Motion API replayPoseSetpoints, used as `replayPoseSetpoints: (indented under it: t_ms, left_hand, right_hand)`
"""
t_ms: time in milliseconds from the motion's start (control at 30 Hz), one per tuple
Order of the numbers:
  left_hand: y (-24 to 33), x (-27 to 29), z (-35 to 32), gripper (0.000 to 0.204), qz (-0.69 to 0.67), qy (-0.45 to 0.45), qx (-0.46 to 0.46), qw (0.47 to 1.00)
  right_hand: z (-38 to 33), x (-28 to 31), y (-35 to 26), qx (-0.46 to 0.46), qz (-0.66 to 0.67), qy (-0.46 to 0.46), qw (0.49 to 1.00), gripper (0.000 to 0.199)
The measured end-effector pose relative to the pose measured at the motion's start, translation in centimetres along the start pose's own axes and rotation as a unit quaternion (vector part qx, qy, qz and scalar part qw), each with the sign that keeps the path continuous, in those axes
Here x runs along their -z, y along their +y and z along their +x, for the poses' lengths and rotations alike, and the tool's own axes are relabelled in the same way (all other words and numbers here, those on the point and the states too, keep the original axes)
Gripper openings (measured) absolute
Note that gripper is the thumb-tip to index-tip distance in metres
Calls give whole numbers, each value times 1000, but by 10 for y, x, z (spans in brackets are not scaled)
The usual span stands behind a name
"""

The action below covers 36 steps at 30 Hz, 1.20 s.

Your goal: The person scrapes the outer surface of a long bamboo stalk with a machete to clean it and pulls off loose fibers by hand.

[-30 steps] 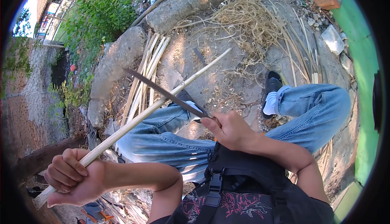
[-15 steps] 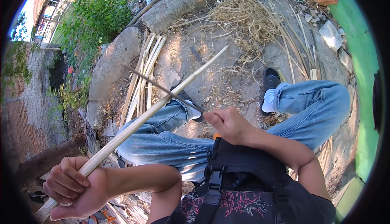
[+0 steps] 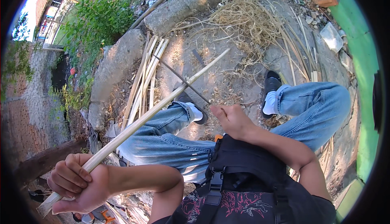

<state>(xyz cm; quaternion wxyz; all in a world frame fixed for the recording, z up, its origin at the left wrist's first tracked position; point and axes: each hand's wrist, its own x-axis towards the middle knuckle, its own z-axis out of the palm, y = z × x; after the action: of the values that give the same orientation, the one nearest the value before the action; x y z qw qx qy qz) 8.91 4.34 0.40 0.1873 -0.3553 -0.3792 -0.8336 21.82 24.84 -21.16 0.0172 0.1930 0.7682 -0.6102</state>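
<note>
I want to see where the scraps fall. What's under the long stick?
Under the stick: the knife blade crossing it, the jeans, a black shoe, and dirt ground with shavings. The ground beneath the legs is hidden.

Pale smooth wooden stick (image 3: 154,112), dark metal blade (image 3: 183,79) (matt)

head-worn fisheye, looking steeply down, close
</note>
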Motion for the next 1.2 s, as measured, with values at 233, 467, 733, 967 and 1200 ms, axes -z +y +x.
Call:
replayPoseSetpoints:
  t_ms: [233, 467, 733, 967, 1200]
  left_hand:
    - [-4, -5, -1, 54, 17, -8, -26, 999]
    - [0, -18, -2, 61, 6, 7, -16, 1000]
    - [2, -8, -3, 62, -39, -37, 25, 998]
    - [-1, -13, -1, 62, -101, -97, 12, 990]
    - [-1, -9, 0, 62, -38, -40, 5, 998]
  right_hand:
    - [17, 12, 44, -78, -66, -18, 995, 61]
    - [7, 0, 27, 5, -2, 5, 1000, 64]
    - [7, -1, 20, 26, 13, 9, 1000, 64]
    - [6, 6, 4, 17, -34, -17, 999, 64]
    - [7, -3, 8, 72, -18, 39, 996, 59]
